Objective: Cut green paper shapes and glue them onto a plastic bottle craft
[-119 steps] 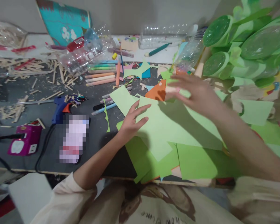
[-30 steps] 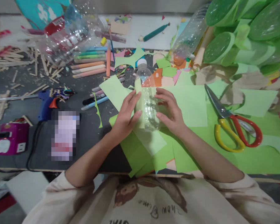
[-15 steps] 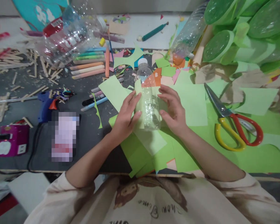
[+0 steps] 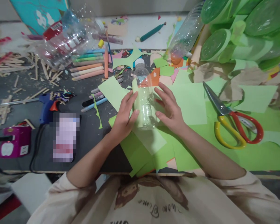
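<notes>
A small clear plastic bottle [image 4: 143, 96] with a white cap lies on light green paper sheets [image 4: 191, 102] in the middle of the table. My left hand [image 4: 124, 116] presses against the bottle's left side, pushing a strip of light green paper up against it. My right hand [image 4: 169, 107] cups the bottle's right side with its fingers curved round it. Both hands grip the bottle between them.
Yellow and red scissors [image 4: 233, 124] lie on the green paper at the right. A blue glue gun [image 4: 48, 105], a pink box [image 4: 12, 146], markers [image 4: 88, 67], wooden sticks [image 4: 16, 68], larger clear bottles [image 4: 70, 35] and green covered bottles [image 4: 238, 37] crowd the table.
Four seconds ago both hands were flat on the paper with no bottle; now they hold the small bottle. In the last second the hands shifted only slightly along it.
</notes>
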A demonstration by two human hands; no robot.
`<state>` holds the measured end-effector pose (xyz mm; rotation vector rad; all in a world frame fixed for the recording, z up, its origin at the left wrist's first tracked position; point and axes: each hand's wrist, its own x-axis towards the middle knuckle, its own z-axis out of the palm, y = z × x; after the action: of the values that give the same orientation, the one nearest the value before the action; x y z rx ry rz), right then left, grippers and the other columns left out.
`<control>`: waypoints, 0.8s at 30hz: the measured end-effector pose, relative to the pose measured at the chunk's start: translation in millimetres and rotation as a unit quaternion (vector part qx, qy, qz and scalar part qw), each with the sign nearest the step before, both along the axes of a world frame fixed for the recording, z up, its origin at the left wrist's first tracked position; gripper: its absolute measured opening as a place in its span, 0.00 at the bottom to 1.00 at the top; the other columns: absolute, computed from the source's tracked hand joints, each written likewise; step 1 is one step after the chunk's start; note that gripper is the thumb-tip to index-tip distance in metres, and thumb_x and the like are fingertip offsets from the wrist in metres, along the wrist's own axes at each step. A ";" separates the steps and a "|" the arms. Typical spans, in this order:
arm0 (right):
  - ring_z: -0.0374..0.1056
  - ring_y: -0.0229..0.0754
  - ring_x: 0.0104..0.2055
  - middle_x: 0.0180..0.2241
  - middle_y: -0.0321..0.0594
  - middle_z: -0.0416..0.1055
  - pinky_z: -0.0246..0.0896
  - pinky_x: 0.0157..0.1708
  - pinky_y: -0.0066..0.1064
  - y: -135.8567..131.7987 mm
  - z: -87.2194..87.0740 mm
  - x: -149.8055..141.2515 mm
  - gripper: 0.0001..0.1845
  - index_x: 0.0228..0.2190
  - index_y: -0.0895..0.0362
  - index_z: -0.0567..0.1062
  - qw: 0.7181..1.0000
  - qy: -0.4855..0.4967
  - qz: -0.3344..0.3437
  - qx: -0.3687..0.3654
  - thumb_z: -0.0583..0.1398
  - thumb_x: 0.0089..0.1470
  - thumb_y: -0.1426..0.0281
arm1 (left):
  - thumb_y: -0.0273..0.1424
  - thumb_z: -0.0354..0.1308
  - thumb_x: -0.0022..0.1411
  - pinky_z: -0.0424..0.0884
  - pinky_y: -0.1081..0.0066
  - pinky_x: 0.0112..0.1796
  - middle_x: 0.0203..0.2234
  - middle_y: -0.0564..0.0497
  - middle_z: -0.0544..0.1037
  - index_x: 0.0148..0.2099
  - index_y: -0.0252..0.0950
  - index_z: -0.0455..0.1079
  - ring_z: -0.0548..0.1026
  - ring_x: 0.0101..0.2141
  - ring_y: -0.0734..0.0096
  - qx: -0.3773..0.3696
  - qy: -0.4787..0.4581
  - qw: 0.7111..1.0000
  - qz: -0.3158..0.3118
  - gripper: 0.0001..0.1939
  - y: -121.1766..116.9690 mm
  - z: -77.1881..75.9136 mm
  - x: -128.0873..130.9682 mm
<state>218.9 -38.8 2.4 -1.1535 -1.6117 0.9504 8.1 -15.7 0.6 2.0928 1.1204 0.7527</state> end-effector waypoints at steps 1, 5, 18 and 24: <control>0.45 0.54 0.72 0.70 0.32 0.46 0.56 0.65 0.56 -0.3 -0.6 -0.3 0.33 0.63 0.37 0.60 1.000 0.000 0.000 -0.004 0.56 0.58 0.47 | 0.46 0.37 0.73 0.61 0.57 0.62 0.68 0.44 0.54 0.70 0.49 0.47 0.55 0.67 0.55 -0.001 -0.001 1.000 0.000 0.27 -0.1 0.0 0.1; 0.44 0.53 0.72 0.70 0.28 0.47 0.47 0.68 0.58 1.3 -2.2 -1.2 0.28 0.59 0.35 0.66 1.000 0.012 0.027 -0.002 0.57 0.59 0.49 | 0.46 0.36 0.73 0.61 0.56 0.62 0.68 0.43 0.55 0.70 0.48 0.47 0.55 0.67 0.55 0.002 0.000 1.000 0.006 0.27 -0.6 1.1 0.3; 0.45 0.53 0.72 0.70 0.32 0.49 0.57 0.64 0.57 -0.3 4.5 -1.6 0.33 0.64 0.36 0.57 1.000 0.010 0.030 0.000 0.57 0.59 0.49 | 0.44 0.39 0.73 0.60 0.57 0.64 0.68 0.45 0.54 0.71 0.51 0.42 0.54 0.68 0.56 0.038 -0.011 0.999 -0.008 0.28 -1.7 2.7 -0.3; 0.44 0.53 0.72 0.69 0.30 0.51 0.48 0.68 0.59 1.3 4.8 -0.6 0.30 0.60 0.36 0.64 0.999 -0.016 0.033 -0.003 0.56 0.58 0.47 | 0.44 0.38 0.73 0.59 0.56 0.63 0.69 0.46 0.53 0.71 0.51 0.44 0.53 0.68 0.56 0.043 0.005 0.999 -0.010 0.27 -0.2 -0.3 -1.1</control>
<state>218.3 -37.4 7.2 -1.1301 -1.6840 0.9835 7.0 -15.8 0.3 2.1783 1.0881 0.7956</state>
